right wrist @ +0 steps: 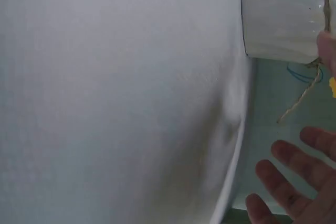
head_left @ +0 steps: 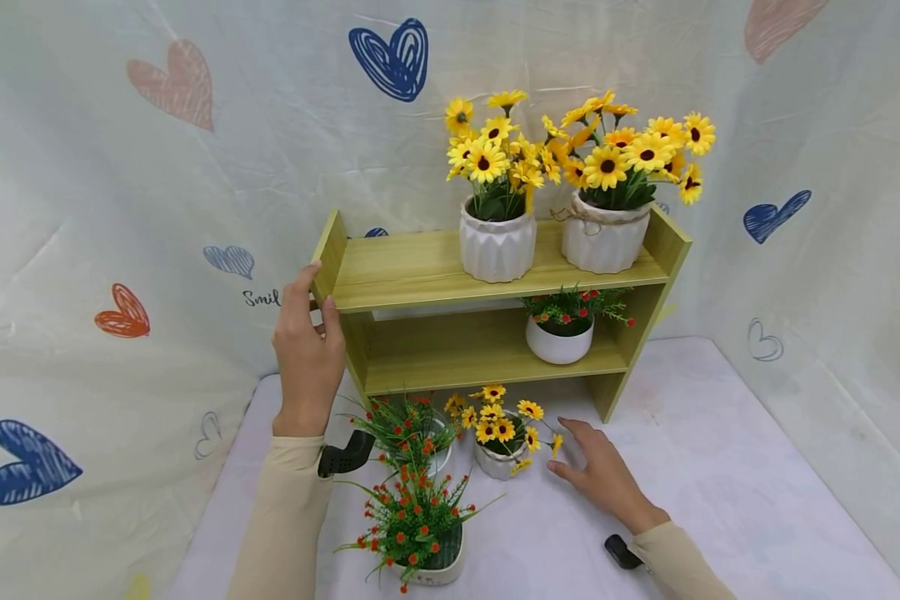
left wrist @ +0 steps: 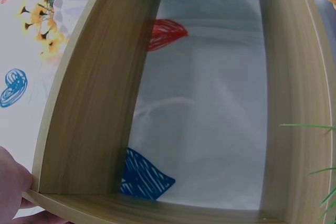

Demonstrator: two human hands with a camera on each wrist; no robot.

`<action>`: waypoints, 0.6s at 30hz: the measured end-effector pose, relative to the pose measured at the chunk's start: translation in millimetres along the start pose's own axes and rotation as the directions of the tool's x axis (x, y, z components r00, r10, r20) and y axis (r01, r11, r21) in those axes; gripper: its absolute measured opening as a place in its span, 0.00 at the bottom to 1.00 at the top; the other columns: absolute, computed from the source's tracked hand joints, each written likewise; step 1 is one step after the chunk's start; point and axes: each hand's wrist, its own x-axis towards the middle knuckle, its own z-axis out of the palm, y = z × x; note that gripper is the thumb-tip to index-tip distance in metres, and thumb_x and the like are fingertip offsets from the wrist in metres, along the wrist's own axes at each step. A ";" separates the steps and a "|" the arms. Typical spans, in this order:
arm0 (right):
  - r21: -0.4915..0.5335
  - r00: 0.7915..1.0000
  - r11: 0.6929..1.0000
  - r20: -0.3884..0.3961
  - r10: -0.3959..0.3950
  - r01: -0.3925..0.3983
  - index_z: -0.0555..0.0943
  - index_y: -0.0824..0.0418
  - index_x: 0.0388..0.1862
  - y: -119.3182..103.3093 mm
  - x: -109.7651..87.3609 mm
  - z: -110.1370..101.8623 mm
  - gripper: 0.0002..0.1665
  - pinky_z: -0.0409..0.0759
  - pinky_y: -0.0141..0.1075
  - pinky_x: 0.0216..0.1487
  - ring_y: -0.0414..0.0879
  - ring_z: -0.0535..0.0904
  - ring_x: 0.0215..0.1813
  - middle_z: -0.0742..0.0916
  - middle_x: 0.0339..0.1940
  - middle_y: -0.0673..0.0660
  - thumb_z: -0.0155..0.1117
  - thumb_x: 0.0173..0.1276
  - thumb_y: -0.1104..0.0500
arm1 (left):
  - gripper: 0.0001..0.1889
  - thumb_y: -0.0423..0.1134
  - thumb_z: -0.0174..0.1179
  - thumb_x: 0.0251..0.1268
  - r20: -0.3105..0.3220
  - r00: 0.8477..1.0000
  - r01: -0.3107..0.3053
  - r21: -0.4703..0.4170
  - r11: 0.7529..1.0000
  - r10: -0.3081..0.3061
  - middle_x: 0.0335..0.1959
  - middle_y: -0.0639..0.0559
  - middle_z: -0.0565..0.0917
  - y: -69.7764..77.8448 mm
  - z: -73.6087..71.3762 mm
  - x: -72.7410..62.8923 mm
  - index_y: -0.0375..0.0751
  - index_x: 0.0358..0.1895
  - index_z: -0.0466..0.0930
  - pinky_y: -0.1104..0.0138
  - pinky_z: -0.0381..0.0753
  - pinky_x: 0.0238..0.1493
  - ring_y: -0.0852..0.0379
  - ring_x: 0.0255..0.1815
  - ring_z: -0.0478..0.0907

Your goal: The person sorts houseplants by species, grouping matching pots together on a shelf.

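A two-tier wooden shelf (head_left: 420,267) stands at the back of the table. At its left side panel, my left hand (head_left: 307,358) grips the edge between thumb and fingers; in the left wrist view the fingertips (left wrist: 13,177) show at the board's corner. My right hand (head_left: 603,475) has its fingers spread beside a small white pot of yellow flowers (head_left: 498,458) in front of the shelf. The right wrist view shows this pot (right wrist: 283,19) with a twine tie, the thumb close to its rim and the other fingers (right wrist: 283,182) apart.
Two white pots of yellow flowers (head_left: 497,246) (head_left: 606,237) stand on the top tier. A round white pot with red-flowered greenery (head_left: 560,342) sits on the lower tier, right. Two red-flowered plants (head_left: 408,429) (head_left: 420,521) stand on the table, front left. A heart-printed cloth (head_left: 285,125) hangs behind.
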 end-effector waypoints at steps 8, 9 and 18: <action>-0.034 0.995 0.997 0.077 -0.069 0.072 0.73 0.66 0.76 -5.5 8.9 11.4 0.55 0.76 0.64 0.68 0.64 0.78 0.68 0.82 0.71 0.64 0.85 0.58 0.41 | 0.22 0.28 0.53 0.82 0.003 1.000 0.007 -0.001 1.000 -0.007 0.56 0.29 0.79 0.1 -0.6 -0.9 0.36 0.74 0.72 0.44 0.91 0.39 0.35 0.48 0.83; -0.027 0.994 0.997 0.087 -0.065 0.068 0.72 0.67 0.77 -6.9 9.9 12.3 0.56 0.75 0.64 0.69 0.65 0.77 0.69 0.81 0.71 0.65 0.84 0.58 0.40 | 0.22 0.28 0.53 0.82 0.003 1.000 0.007 -0.001 1.000 -0.007 0.56 0.29 0.79 0.2 -0.7 -0.9 0.36 0.74 0.72 0.44 0.91 0.39 0.35 0.48 0.83; 0.088 0.993 0.995 0.102 -0.061 0.052 0.70 0.71 0.76 -16.5 16.8 17.8 0.55 0.73 0.66 0.72 0.68 0.75 0.72 0.79 0.72 0.69 0.86 0.58 0.46 | 0.21 0.29 0.53 0.83 0.006 1.000 0.004 -0.001 1.000 -0.004 0.56 0.29 0.79 1.1 -0.4 -0.3 0.36 0.74 0.71 0.44 0.91 0.39 0.35 0.48 0.83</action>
